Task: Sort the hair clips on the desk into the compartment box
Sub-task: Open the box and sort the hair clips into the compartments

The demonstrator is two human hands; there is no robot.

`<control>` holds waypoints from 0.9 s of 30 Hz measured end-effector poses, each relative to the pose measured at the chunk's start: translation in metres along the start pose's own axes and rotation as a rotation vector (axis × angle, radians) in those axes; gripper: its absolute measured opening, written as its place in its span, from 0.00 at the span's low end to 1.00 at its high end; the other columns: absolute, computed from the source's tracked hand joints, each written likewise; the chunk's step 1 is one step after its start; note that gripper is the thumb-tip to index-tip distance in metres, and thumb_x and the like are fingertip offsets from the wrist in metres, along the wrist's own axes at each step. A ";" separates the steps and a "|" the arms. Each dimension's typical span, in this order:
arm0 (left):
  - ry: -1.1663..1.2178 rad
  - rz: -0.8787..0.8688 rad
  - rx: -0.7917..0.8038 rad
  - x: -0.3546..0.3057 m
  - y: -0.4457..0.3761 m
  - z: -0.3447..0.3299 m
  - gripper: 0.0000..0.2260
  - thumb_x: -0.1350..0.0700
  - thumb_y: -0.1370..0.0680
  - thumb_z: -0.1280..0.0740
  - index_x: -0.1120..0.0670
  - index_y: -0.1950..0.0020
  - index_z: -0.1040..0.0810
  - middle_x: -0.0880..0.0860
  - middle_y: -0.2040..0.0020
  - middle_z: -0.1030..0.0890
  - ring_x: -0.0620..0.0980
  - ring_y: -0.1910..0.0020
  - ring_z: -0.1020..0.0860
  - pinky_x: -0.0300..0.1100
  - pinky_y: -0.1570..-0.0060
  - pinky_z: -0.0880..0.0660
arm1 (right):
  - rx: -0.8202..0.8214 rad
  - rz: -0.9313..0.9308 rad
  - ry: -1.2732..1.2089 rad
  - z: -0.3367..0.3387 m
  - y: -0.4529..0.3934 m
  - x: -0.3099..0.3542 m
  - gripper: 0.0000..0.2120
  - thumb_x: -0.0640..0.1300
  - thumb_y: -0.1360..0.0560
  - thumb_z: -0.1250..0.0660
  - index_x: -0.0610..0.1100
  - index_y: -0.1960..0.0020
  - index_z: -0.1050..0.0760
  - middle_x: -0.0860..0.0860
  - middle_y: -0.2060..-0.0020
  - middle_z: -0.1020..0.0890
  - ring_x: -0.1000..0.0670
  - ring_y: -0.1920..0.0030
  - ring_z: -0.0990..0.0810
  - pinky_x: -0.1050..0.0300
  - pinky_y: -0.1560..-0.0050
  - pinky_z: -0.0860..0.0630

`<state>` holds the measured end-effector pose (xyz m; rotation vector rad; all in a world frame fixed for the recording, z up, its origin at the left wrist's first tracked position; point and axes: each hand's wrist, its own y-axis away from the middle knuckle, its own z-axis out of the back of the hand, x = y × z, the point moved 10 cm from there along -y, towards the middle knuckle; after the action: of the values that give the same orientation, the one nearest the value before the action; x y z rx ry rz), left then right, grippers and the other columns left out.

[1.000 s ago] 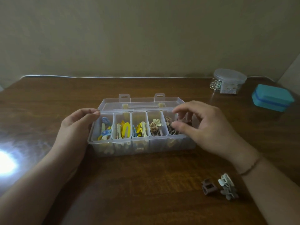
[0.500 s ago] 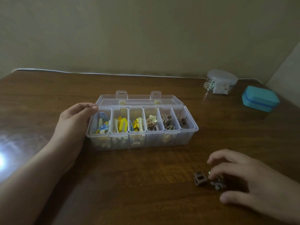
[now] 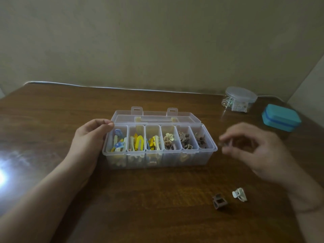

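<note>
Two small plastic claw clips, brown (image 3: 218,202) and white (image 3: 239,194), lie near surface's front edge. Right hand (image 3: 252,149) fingers pinch blurred clip beside clear compartment box (image 3: 159,160); left hand (image 3: 91,137) grips box end. Clips light, stiff; pinch bodies.

Right hand (image 3: 252,148) and its clip (image 3: 228,143) motion-blurred.

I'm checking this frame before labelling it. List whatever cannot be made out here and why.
- Right hand, head view: motion blur hides what the fingertips pinch; it looks like a small clip.
- Compartment box lower layer: frosted front wall blurs the pieces beneath the trays.
- Round lidded container: contents too small and dim to name.
- Left hand: fingertips meet the box's left end; grip unclear.
</note>
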<state>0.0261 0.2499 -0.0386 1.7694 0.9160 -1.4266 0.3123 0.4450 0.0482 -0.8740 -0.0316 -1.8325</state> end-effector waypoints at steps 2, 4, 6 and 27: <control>-0.010 0.000 0.006 0.000 -0.001 0.000 0.04 0.58 0.22 0.33 0.53 0.55 0.20 0.49 0.63 0.16 0.43 0.67 0.17 0.36 0.73 0.24 | -0.071 -0.012 0.004 -0.004 -0.029 -0.002 0.11 0.59 0.32 0.29 0.58 0.52 0.21 0.59 0.54 0.20 0.55 0.54 0.21 0.60 0.57 0.23; -0.022 0.002 0.009 0.001 -0.002 0.001 0.03 0.58 0.22 0.33 0.53 0.55 0.19 0.50 0.60 0.16 0.43 0.66 0.17 0.36 0.72 0.24 | -0.041 -0.035 0.036 -0.020 -0.050 -0.008 0.09 0.55 0.32 0.28 0.56 0.52 0.21 0.58 0.56 0.20 0.57 0.56 0.21 0.62 0.58 0.25; -0.030 0.007 0.014 0.002 -0.004 0.002 0.03 0.57 0.22 0.32 0.52 0.55 0.19 0.51 0.58 0.16 0.44 0.64 0.17 0.38 0.69 0.23 | -0.004 -0.054 0.087 -0.032 -0.055 -0.014 0.09 0.52 0.30 0.28 0.56 0.50 0.21 0.59 0.55 0.20 0.59 0.55 0.22 0.63 0.58 0.26; -0.058 0.040 0.000 0.001 -0.001 0.002 0.05 0.56 0.22 0.33 0.54 0.48 0.19 0.51 0.52 0.17 0.44 0.61 0.17 0.37 0.68 0.23 | -0.116 0.142 0.072 -0.009 -0.002 0.065 0.11 0.55 0.29 0.30 0.56 0.47 0.21 0.64 0.53 0.20 0.61 0.53 0.21 0.73 0.55 0.27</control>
<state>0.0239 0.2488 -0.0401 1.7272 0.8465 -1.4449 0.2943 0.3904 0.0794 -0.8676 0.1790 -1.7446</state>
